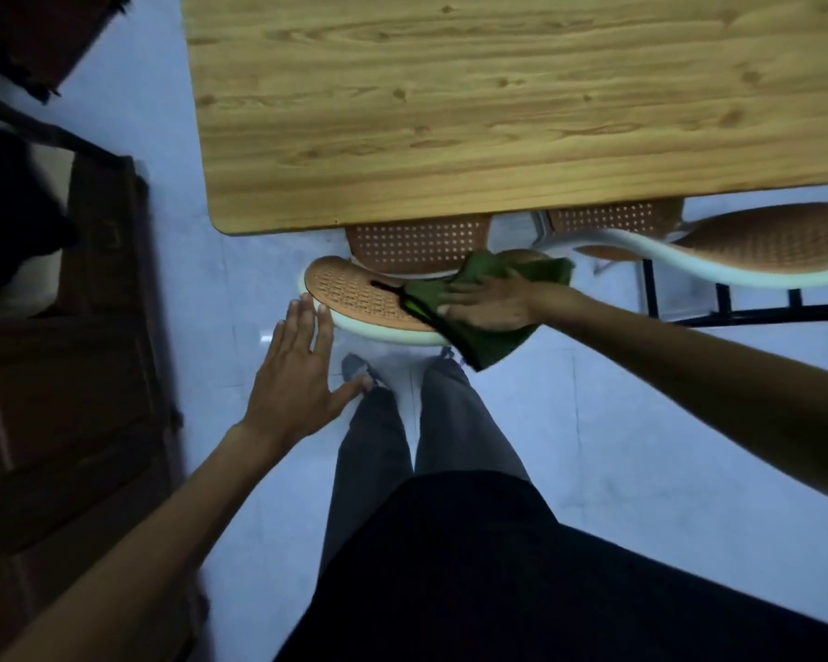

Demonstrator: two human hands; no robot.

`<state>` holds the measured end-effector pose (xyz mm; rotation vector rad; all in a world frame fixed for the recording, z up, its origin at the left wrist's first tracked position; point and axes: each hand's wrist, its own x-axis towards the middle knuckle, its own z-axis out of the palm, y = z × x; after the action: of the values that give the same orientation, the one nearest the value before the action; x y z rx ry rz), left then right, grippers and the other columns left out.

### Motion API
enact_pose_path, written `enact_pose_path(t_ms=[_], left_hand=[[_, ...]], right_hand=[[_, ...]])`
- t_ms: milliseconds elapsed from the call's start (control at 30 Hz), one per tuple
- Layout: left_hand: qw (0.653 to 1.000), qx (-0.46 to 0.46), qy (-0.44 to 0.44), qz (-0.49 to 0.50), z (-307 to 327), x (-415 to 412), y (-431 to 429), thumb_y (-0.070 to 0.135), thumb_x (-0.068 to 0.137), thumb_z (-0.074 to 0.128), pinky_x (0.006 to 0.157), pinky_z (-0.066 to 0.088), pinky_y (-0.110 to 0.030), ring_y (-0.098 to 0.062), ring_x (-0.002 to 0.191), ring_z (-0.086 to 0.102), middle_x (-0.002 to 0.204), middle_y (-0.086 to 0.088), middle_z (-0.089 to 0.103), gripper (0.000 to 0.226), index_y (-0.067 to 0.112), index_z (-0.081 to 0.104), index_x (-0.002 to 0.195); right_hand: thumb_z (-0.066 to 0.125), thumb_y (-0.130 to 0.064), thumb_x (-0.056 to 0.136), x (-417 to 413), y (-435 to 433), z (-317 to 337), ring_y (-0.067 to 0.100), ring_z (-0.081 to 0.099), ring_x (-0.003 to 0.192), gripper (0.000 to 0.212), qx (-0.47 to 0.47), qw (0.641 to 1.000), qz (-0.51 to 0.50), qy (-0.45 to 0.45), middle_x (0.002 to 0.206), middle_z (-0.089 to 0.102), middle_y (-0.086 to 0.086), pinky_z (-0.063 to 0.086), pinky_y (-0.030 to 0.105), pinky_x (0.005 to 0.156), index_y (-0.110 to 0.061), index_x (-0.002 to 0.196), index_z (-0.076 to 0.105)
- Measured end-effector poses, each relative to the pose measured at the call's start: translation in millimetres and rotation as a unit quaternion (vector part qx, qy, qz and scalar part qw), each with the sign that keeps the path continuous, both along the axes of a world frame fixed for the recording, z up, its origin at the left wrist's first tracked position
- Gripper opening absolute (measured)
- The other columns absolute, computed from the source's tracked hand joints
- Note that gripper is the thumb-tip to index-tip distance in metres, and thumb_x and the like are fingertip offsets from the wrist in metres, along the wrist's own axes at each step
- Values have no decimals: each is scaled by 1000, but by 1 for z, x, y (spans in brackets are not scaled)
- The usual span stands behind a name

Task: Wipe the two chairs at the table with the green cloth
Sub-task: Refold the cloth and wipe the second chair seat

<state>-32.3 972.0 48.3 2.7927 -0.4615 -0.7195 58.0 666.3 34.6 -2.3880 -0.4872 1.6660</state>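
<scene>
Two orange perforated chairs with white rims are pushed under the wooden table (450,112). The left chair (354,291) shows its backrest top right in front of me, its seat partly hidden under the table edge. My right hand (491,303) lies flat on the green cloth (469,322), pressing it onto that backrest; the cloth hangs over the rim. My left hand (297,370) is spread with fingers apart, fingertips at the backrest's left rim, holding nothing. The right chair (761,253) stands further right with its backrest curving across.
Dark wooden furniture (82,375) stands close on my left. My legs and feet (402,422) are on the pale tiled floor just behind the left chair. Black metal chair legs (737,312) show at the right. A dark object (44,35) sits at the top left.
</scene>
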Motion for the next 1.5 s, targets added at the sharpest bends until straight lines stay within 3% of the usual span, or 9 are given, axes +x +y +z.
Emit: enact_pose_path(t_ms=[233,333,467,633,800,967,1100,1233,1500], left_hand=[[1000,-6,5,8,-1,-1,-4,74,86,35,119,15,-48,-36,150,5,161,-27,9,104,-4,15,152],[1000,3,0,6,-1,0,-3,75,86,31,118,17,-49,-37,150,7,161,-26,12,104,-3,16,152],[1000,7,-13,7,-2,1,-3,75,86,30,118,15,-46,-35,150,6,162,-23,11,103,-2,15,153],[1000,-2,-8,18,-2,-2,-3,73,85,33,118,16,-44,-35,150,8,162,-23,11,103,-2,15,153],[1000,-5,6,19,-1,0,-4,68,84,41,118,19,-48,-38,149,9,161,-25,11,102,-3,14,152],[1000,-7,10,11,1,3,-3,70,82,32,118,19,-51,-41,148,11,159,-29,13,103,-5,18,151],[1000,-7,12,5,1,4,-2,73,81,29,119,15,-50,-41,149,6,159,-29,9,106,-5,14,152],[1000,-19,13,11,3,4,-3,67,83,39,120,10,-47,-39,150,2,161,-27,5,103,-4,11,153],[1000,-6,-12,-16,-4,6,4,63,85,44,118,14,-53,-43,148,9,159,-28,15,98,-4,19,151]], right_hand=[[9,-83,83,14,105,-12,30,7,150,84,104,980,-158,64,165,4,-2,4,61,117,-39,154,6],[33,-92,71,25,97,-53,24,27,144,95,69,951,-295,63,160,24,-4,21,47,116,-38,150,29],[76,-43,79,19,16,-49,24,64,105,52,-6,889,-453,68,119,67,3,49,27,77,-14,120,62],[23,-74,90,39,-1,-14,29,35,140,77,-96,982,-159,8,156,34,7,24,43,114,-26,149,33],[-5,-87,76,1,7,3,33,17,148,90,-44,996,-59,-58,162,20,4,0,63,115,-43,151,18],[31,-92,70,-19,21,39,26,-3,150,106,100,994,-43,7,164,-5,-5,-6,62,115,-42,150,-15],[81,-65,58,-40,20,31,38,10,147,143,55,983,126,-124,164,-5,8,16,67,111,-38,146,-29],[64,-15,85,-56,23,25,42,35,137,105,50,945,152,-285,162,14,13,37,57,102,-25,153,-15],[27,-63,97,-66,23,23,42,29,141,81,48,946,111,-300,164,8,11,28,60,108,-24,153,-17]])
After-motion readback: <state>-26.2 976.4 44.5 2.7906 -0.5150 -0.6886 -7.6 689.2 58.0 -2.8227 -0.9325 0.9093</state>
